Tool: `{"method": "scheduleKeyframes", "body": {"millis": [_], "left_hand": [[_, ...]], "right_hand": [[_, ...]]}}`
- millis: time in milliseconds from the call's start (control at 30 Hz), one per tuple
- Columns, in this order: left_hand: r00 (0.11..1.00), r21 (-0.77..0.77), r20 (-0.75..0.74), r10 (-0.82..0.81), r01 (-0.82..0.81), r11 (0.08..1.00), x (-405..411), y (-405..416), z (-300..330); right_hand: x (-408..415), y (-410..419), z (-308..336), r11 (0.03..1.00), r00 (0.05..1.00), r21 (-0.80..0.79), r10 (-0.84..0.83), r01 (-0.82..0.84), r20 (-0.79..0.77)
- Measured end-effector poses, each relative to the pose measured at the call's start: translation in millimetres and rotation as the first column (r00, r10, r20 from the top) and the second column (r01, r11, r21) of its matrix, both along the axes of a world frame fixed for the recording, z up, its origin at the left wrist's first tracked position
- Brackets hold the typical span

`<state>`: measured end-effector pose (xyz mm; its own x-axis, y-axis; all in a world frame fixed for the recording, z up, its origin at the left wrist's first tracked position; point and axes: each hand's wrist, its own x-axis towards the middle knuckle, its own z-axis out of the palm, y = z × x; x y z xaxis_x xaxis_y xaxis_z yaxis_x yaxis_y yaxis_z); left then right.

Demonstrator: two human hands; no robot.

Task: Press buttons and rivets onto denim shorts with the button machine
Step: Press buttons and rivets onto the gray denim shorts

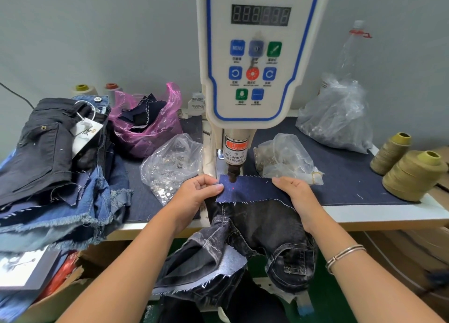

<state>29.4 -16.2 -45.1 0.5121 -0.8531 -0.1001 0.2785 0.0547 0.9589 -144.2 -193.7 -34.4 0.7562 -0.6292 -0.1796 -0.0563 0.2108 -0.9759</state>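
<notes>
Denim shorts [255, 194] lie at frame centre under the button machine [252, 55] punch, a red dot on the cloth. I see my left hand [194, 194] pinching the fabric's left edge. My right hand [296, 191] presses the right side, fingers fairly straight.

A plain pale grey wall [102, 31] stands before me, evenly lit. My white-edged surface [388, 216] wears dark blue cloth; green floor [323, 296] shows beneath.

Matt frayed denim shorts [257, 225]; glossy white plastic machine [252, 55]; crinkled clear bags [170, 162].
</notes>
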Motion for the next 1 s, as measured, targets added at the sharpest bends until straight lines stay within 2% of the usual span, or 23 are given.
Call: {"method": "scheduleKeyframes", "body": {"millis": [567,767,1000], "left_hand": [[0.999,0.018,0.041,0.001,-0.002,1.0,-0.5,-0.1,-0.4],[0.992,-0.006,0.122,0.016,-0.016,1.0,0.4,-2.2,-6.5],[0.975,0.004,0.215,-0.05,0.05,0.999,6.7,-5.4,-13.7]], "right_hand": [[-1.4,5.0,4.7,1.0,0.999,-0.026,0.018,-0.017,0.034],[-2.6,7.1,7.5,0.998,0.999,-0.05,0.028,-0.027,0.022],[-6.5,12.9,16.9,0.994,0.994,-0.037,0.104,-0.105,-0.016]]}}
